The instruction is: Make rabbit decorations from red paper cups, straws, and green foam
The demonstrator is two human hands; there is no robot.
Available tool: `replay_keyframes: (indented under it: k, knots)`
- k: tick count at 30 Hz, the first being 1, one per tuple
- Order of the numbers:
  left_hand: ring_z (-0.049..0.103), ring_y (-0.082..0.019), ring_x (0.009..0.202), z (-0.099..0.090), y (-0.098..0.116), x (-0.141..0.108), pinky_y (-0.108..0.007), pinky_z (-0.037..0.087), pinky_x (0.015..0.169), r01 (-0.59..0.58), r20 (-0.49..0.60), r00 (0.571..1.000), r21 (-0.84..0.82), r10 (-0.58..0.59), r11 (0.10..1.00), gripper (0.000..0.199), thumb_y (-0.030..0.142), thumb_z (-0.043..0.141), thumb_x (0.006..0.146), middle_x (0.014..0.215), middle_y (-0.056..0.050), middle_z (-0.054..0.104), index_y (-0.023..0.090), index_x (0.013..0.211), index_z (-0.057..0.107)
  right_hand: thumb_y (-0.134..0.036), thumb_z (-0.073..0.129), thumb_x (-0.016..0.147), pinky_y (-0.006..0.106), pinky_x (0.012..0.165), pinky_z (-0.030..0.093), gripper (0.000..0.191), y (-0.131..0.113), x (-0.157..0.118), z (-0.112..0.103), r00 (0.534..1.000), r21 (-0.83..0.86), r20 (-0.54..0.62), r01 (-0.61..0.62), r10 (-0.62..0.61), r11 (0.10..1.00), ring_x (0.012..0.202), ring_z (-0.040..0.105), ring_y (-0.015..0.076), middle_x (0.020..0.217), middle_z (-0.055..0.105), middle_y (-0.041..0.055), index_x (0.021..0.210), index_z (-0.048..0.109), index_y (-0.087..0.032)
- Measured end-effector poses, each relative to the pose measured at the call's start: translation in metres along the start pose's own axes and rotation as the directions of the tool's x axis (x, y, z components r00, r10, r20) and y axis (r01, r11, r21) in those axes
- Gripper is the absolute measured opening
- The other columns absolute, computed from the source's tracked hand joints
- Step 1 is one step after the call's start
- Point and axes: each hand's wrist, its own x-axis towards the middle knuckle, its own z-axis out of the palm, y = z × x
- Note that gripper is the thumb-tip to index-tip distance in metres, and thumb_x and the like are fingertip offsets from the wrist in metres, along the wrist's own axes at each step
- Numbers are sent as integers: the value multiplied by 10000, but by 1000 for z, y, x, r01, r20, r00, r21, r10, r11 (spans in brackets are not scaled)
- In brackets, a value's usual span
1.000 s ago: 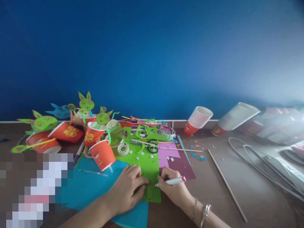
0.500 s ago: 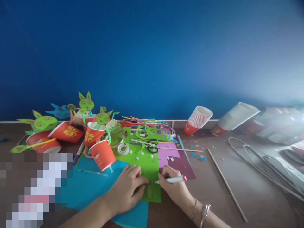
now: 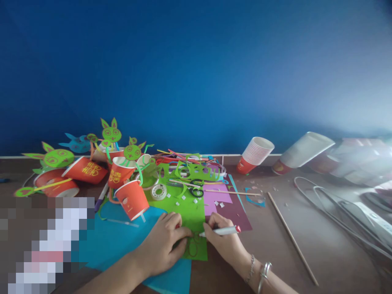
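My right hand (image 3: 225, 241) grips a white marker (image 3: 225, 231) with a red end, its tip on the green paper (image 3: 200, 253). Loop-shaped outlines are drawn near that tip. My left hand (image 3: 167, 243) rests on the paper's left part, fingers curled round something red that barely shows, too hidden to name. Blue paper (image 3: 122, 241) lies under my left forearm. Beyond my hands are a white tape roll (image 3: 159, 192), black-handled scissors (image 3: 196, 192), small white squares and green paper offcuts (image 3: 199, 171).
Red paper cups (image 3: 131, 200) with green animal heads stand and lean at the left. Stacked cups (image 3: 255, 155) are at the back right. A wooden stick (image 3: 292, 239) and a white cable (image 3: 339, 220) with a power strip (image 3: 372, 218) lie on the right.
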Motion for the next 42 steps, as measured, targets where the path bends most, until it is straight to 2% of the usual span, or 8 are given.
replay_keyframes:
  k: [8, 42]
  knots:
    - [476, -188, 827, -1, 0, 1, -325, 346, 715, 0, 4, 1000, -2, 0, 1000, 202, 245, 467, 895, 841, -25, 480, 267, 1001, 638, -208, 514, 707, 198, 441, 268, 238, -1, -1, 0, 999, -33, 40, 29, -28, 999, 466, 352, 85, 482, 395, -63, 532, 353, -212]
    - [476, -196, 844, -2, 1, 1, -339, 340, 730, 20, 31, 999, -17, -19, 1000, 201, 240, 470, 892, 852, -25, 478, 280, 1009, 629, -264, 520, 746, 206, 444, 272, 251, 0, 0, 0, 999, -39, 40, 12, -11, 999, 469, 348, 91, 489, 393, -61, 554, 365, -216]
